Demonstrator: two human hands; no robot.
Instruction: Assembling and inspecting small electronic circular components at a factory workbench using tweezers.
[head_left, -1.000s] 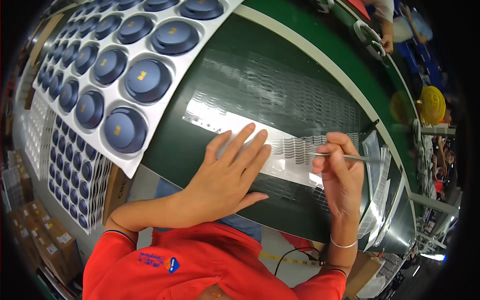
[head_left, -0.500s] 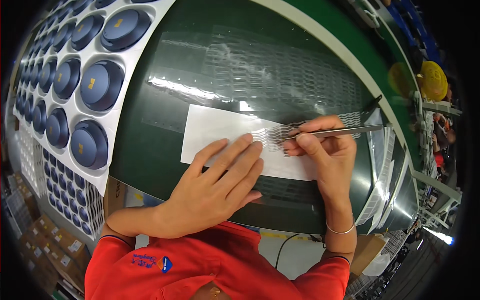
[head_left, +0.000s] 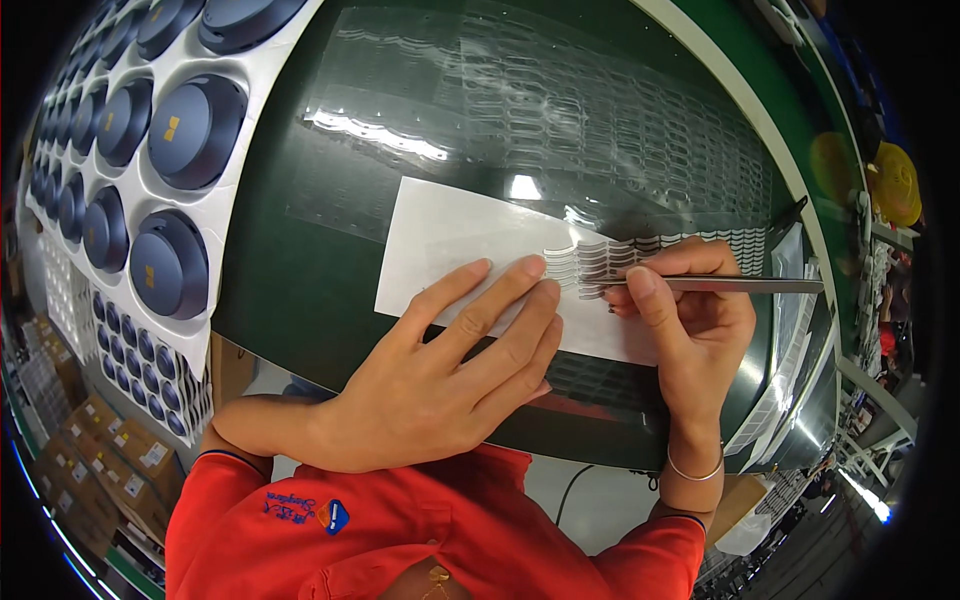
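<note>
My left hand lies with its fingers stretched and spread over the lower part of a white backing sheet. Its fingertips touch the sheet beside a row of thin curved strips. In my right hand is a pair of metal tweezers, pinched between thumb and fingers and lying nearly level. Their tips are down among the curved strips near the sheet's right part. Whether the tips grip a strip is too small to tell. My right hand hides some of the strips.
Clear plastic sheets with rows of curved cut-outs cover the dark green table. On the left stands a white tray of dark blue round ear cups. Further sheets lie at the right edge, and cardboard boxes are at lower left.
The whole view has shifted a little. The tweezers have tilted from sloping up toward the right to nearly level, their tips still among the strips. My left hand stays on the sheet.
</note>
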